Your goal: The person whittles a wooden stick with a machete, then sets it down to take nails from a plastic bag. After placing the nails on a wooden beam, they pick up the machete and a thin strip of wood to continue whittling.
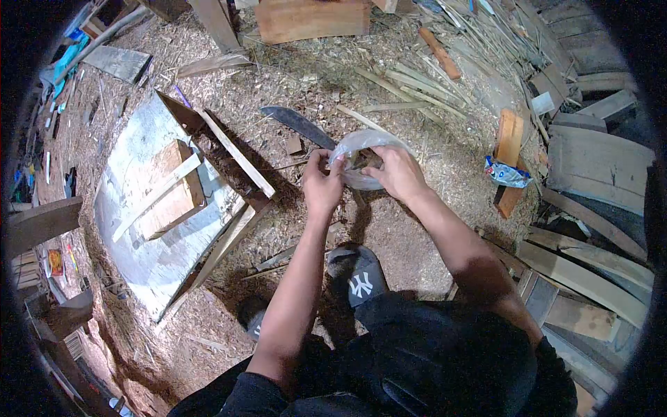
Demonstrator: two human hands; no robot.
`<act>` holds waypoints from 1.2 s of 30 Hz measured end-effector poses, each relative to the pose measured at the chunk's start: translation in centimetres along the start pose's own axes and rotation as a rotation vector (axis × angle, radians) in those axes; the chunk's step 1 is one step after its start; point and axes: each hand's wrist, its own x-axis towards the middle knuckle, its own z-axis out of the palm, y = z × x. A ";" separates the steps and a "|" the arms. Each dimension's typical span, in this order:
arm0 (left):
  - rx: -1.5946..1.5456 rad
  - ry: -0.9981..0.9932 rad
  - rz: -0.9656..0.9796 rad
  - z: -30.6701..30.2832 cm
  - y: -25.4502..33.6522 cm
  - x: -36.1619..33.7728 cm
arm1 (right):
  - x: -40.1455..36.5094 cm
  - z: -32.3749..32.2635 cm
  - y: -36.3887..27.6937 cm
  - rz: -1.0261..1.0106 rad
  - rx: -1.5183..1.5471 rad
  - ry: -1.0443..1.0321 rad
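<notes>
Both of my hands are at the mouth of a translucent plastic bag (368, 139), which is held open like a ring in front of my feet. My left hand (323, 184) pinches its left edge, thumb and fingers close together. On the opposite rim, my right hand (398, 172) grips the plastic, with the thumb reaching inward. Wood chips on the ground show through the opening. A dark curved blade (297, 125) lies on the ground just beyond the bag, its near end hidden behind it. Close by is a small brown wood block (294, 144).
To the left stands a low white-topped table (132, 201) bearing a wood block (170, 191) and a thin strip. Wood strips (417, 90) litter the sawdust ahead. A blue packet (507, 172) rests on an orange-brown plank (509, 135) at right. Boards (590, 278) pile along the right side.
</notes>
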 end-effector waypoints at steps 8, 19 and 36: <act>0.110 -0.049 0.188 0.0 0.7 0.4 | 0.6 1.5 0.4 0.089 -0.119 0.017; 0.092 -0.016 0.083 -0.5 1.4 -0.2 | 0.8 -1.2 5.7 0.105 0.955 0.128; 0.156 0.043 0.167 0.8 1.4 1.2 | 1.0 1.0 2.1 0.094 0.059 -0.043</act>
